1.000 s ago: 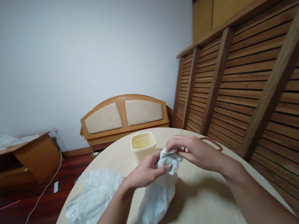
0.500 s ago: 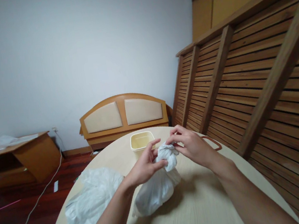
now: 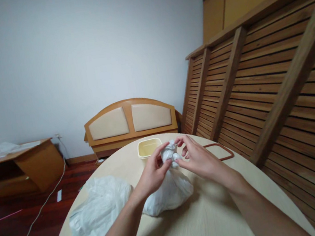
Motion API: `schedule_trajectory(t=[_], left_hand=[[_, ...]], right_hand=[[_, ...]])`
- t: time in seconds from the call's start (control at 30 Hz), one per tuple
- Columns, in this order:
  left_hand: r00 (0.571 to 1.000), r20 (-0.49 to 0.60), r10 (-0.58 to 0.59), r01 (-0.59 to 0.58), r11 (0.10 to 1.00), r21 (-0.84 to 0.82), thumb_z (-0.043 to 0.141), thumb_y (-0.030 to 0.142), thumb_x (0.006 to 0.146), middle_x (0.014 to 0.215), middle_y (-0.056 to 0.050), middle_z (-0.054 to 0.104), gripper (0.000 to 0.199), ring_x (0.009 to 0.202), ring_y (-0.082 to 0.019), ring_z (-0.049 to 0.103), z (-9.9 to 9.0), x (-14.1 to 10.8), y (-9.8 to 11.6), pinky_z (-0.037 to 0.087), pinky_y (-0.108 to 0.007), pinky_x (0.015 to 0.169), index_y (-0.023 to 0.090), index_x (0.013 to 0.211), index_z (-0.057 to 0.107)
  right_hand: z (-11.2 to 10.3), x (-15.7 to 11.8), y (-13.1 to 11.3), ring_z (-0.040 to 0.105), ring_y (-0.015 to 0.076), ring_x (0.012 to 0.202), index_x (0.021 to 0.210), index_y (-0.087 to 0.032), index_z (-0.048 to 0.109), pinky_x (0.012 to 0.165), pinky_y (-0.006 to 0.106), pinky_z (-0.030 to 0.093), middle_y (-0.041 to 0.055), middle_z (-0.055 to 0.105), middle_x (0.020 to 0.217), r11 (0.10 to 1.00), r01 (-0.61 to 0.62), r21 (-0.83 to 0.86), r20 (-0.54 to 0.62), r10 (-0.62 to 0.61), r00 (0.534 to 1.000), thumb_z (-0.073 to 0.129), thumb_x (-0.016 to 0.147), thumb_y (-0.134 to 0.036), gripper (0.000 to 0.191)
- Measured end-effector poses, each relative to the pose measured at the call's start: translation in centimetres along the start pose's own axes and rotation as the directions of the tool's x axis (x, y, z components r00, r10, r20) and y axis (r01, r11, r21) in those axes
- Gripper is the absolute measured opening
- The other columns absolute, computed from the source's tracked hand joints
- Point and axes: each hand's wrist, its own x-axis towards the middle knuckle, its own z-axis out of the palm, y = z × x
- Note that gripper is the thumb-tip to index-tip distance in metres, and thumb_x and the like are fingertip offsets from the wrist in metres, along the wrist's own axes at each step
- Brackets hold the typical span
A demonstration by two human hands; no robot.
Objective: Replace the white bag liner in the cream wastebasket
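Note:
A white plastic bag [image 3: 168, 193] rests on the round table, its body bulging and its top bunched into a crumpled knot. My left hand [image 3: 155, 172] is closed around the left side of that bunched top, thumb in front. From the right, my right hand [image 3: 194, 156] pinches the same bunch between curled fingers and thumb. What the bag contains is hidden. Just behind my left hand stands a pale yellow square tub [image 3: 147, 148] without a lid. A second white plastic bag [image 3: 103, 209] lies crumpled to the left of my left forearm.
The pale round table [image 3: 220, 219] fills the foreground. A reddish-brown rectangular frame [image 3: 227, 157] lies near its right edge, partly behind my right hand. Slatted wooden panels [image 3: 276, 104] lean close on the right. A headboard [image 3: 132, 133] and a low desk [image 3: 40, 167] stand beyond.
Both hands have shifted the bunched top slightly up and away. The bag's body now sits more upright and further right. My right hand has moved lower around the knot, uncovering more of the brown frame.

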Motion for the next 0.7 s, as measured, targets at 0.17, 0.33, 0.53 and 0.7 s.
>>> schedule_trajectory(t=[0.17,0.33,0.53,0.7], left_hand=[[0.999,-0.048,0.004,-0.007,0.998,-0.060,0.080,0.031,0.079,0.131,-0.013,0.066,0.059,0.119,-0.027,0.062,0.36,0.01,-0.29,0.047,-0.035,0.100,0.019,0.131,0.055],[0.993,-0.098,-0.058,0.050,0.995,-0.087,0.081,0.034,0.076,0.112,-0.011,0.072,0.053,0.103,-0.024,0.068,0.36,0.09,0.02,0.051,-0.033,0.090,0.016,0.120,0.058],[0.979,-0.181,-0.097,0.092,0.995,-0.036,0.073,0.026,0.077,0.103,-0.008,0.072,0.046,0.092,-0.021,0.067,0.11,0.07,-0.05,0.052,-0.031,0.082,0.015,0.118,0.055],[0.976,-0.192,-0.104,0.117,0.992,0.057,0.063,0.013,0.073,0.115,-0.009,0.067,0.044,0.105,-0.023,0.064,0.16,0.04,-0.72,0.048,-0.034,0.095,0.016,0.117,0.054]], right_hand=[[0.39,-0.08,-0.14,0.065,0.0181,0.080,0.103,-0.024,0.046,0.070,0.029,0.047,0.0030,0.067,0.098,0.997,-0.072,0.012,0.074,0.070,0.995,0.063,0.079,-0.012,0.032],[0.51,-0.19,-0.28,0.066,0.0166,0.076,0.100,-0.024,0.048,0.066,0.026,0.044,0.0019,0.069,0.095,0.995,-0.045,0.088,0.115,0.035,0.993,0.060,0.080,-0.011,0.027],[0.42,-0.03,-0.54,0.061,0.0154,0.067,0.096,-0.024,0.055,0.060,0.025,0.040,-0.0024,0.065,0.077,0.991,-0.081,0.111,0.067,0.073,0.995,0.058,0.082,-0.014,0.016],[0.77,0.31,0.04,0.066,0.0181,0.077,0.088,-0.022,0.055,0.067,0.027,0.044,0.0015,0.069,0.085,0.977,-0.160,0.139,0.005,0.161,0.987,0.055,0.084,-0.015,0.009]])
